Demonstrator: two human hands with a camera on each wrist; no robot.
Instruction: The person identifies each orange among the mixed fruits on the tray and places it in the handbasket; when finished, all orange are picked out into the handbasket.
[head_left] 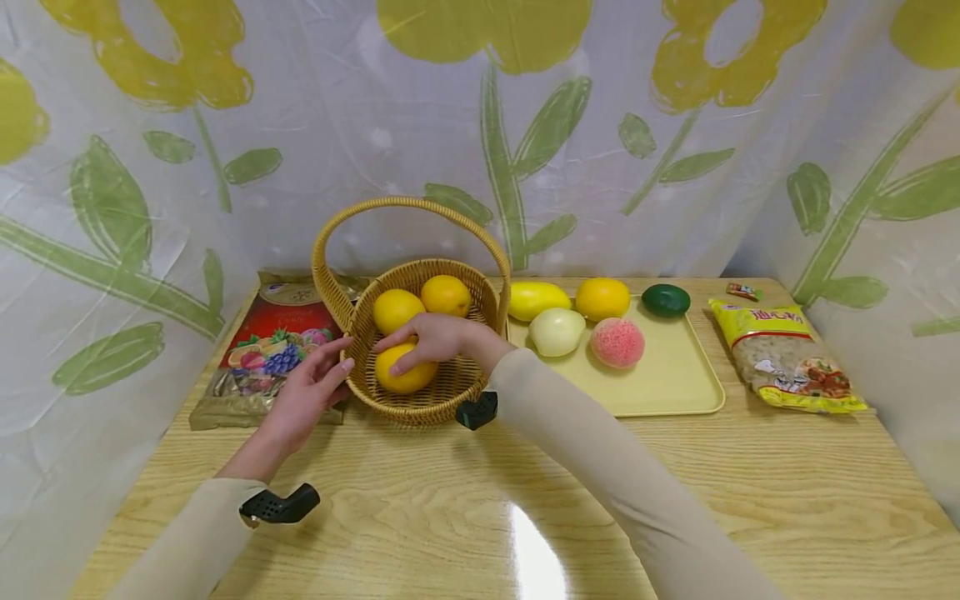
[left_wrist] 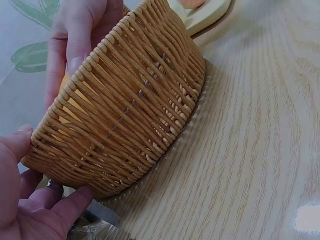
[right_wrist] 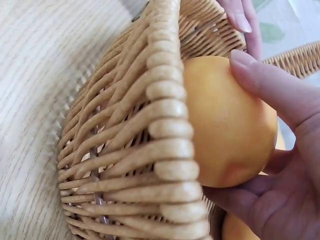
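A wicker basket (head_left: 420,412) with a tall arched handle stands on the table, holding three oranges. My right hand (head_left: 435,337) reaches inside and grips the front orange (head_left: 405,375), its thumb on one side and fingers on the other. In the right wrist view that orange (right_wrist: 225,120) shows beside the woven rim. Two more oranges, one at the left (head_left: 397,311) and one at the back (head_left: 446,295), lie behind it. My left hand (head_left: 303,392) holds the basket's left side; in the left wrist view its thumb is at the rim and its fingers are against the outer wall.
Right of the basket, a yellow tray (head_left: 667,392) bears a yellow mango-like fruit (head_left: 538,300), an orange (head_left: 602,298), a pale round fruit (head_left: 557,332), a peach (head_left: 618,342) and a dark green fruit (head_left: 666,300). Bags lie at left (head_left: 262,358) and right (head_left: 783,354), beside a small packet (head_left: 742,291).
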